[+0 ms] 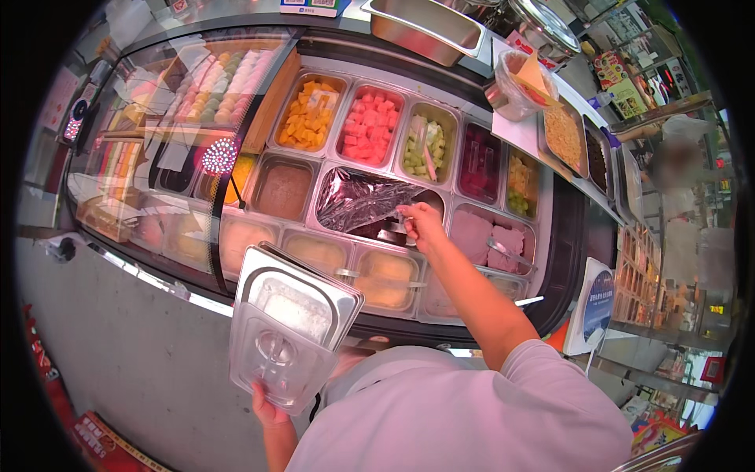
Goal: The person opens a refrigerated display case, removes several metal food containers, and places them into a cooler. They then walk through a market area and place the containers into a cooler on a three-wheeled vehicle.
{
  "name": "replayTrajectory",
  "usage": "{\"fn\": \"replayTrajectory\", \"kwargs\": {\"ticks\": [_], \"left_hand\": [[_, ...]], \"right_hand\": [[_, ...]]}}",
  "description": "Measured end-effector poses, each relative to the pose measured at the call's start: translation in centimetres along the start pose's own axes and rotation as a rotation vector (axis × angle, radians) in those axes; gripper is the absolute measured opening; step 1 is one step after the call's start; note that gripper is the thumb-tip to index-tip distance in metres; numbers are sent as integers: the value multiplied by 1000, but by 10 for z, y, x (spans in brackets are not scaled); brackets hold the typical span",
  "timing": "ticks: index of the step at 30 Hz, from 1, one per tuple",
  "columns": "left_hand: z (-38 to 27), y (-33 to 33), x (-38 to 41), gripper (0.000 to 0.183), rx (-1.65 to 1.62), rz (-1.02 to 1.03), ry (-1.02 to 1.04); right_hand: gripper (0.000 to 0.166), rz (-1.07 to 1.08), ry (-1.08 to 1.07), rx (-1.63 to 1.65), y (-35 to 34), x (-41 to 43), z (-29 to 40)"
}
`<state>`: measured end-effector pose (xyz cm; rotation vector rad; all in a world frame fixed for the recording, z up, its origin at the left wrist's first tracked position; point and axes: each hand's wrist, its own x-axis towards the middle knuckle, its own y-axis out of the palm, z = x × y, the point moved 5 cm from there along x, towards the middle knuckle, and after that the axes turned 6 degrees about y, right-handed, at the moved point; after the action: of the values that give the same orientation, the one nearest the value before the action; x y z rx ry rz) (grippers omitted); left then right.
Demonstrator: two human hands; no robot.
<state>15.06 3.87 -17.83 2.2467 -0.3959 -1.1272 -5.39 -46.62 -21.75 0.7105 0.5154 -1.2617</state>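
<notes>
My right hand (421, 224) pinches the edge of a crinkled clear plastic film (365, 200). The film lies over most of a steel food pan with dark contents, in the middle of the counter. At the pan's right end, beside my fingers, the inside (394, 231) is uncovered. Down at the left, my left hand (270, 407) grips a stack of pan lids by its lower edge. A translucent plastic lid (277, 354) with a round recess is uppermost near me, over steel lids (298, 307). The stack is tilted over the counter's front edge.
Around the film-covered pan sit pans of diced mango (307, 121), pink cubes (368, 127), green cubes (424, 147) and purple paste (492, 236). A glass display case (194, 118) stands left. At the back are an empty steel pan (422, 32) and a lined tub (519, 88).
</notes>
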Motion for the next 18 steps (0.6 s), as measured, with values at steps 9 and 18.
{"fn": "replayTrajectory", "kwargs": {"ticks": [9,18], "left_hand": [[4,24,-14,53,11,-11,-11],[13,12,-34,45,42,17,0]], "right_hand": [[13,87,-100,-317,-50,-53,-20],[38,34,-585,-1069,-34,-77,2]]}}
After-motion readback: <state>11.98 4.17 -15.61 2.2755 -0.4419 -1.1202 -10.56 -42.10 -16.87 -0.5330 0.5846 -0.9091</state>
